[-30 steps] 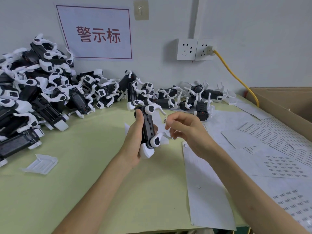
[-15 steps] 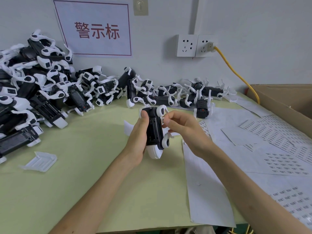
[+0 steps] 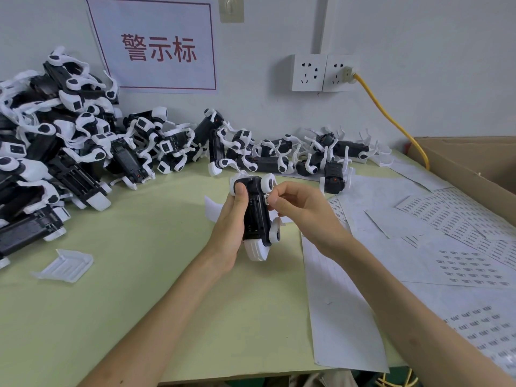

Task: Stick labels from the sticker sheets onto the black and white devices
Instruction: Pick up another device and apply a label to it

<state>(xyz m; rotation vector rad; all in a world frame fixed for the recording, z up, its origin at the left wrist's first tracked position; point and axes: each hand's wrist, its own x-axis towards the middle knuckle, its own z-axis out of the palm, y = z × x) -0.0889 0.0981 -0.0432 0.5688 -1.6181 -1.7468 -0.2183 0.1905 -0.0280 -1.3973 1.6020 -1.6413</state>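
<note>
A black and white device (image 3: 256,216) stands nearly upright above the green table (image 3: 145,289), gripped from the left by my left hand (image 3: 230,224), thumb on its upper white joint. My right hand (image 3: 301,210) pinches a small white label (image 3: 266,197) against the device's upper right edge. Sticker sheets (image 3: 458,247) with rows of small printed labels lie on the table to the right. Many more devices are heaped at the back left (image 3: 64,141) and in a row along the wall (image 3: 279,155).
A loose white plastic cover (image 3: 65,265) lies on the table at the left. An open cardboard box (image 3: 474,166) stands at the right edge. A yellow cable (image 3: 391,118) runs from the wall socket (image 3: 324,72) down behind the box. Blank backing paper (image 3: 340,317) lies under my right forearm.
My right hand brought the label from mid-air to the device's upper right edge. My left hand turned the device more upright, facing me.
</note>
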